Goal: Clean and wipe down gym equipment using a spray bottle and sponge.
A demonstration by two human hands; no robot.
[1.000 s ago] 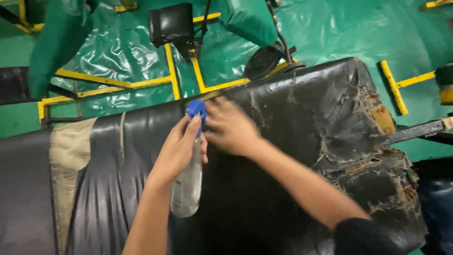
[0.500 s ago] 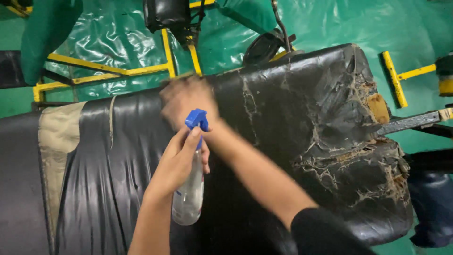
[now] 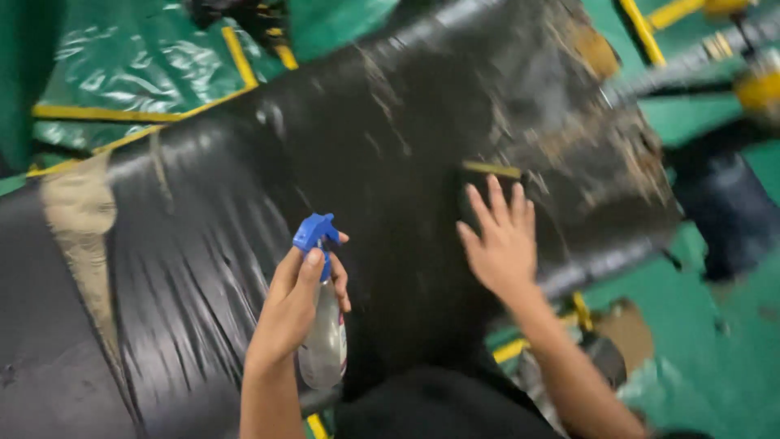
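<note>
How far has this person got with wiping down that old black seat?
Hard to judge what is done: the blurred view shows no clearly cleaned patch. In hand: the left hand grips a clear spray bottle with a blue trigger head, while the right hand presses a dark pad with a yellow edge flat on the worn black vinyl seat cushion. Left, probably: the cracked, peeling corner looks rough and dirty.

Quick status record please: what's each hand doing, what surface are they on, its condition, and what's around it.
left hand: gripping a clear spray bottle with blue trigger head, upright above the seat
right hand: flat on a dark pad with a yellow edge, pressed to the seat
surface: black vinyl seat cushion
condition: cracked and torn at the right end, tan worn strip at the left
surroundings: green sheeting, yellow frame bars
image: motion-blurred
</note>
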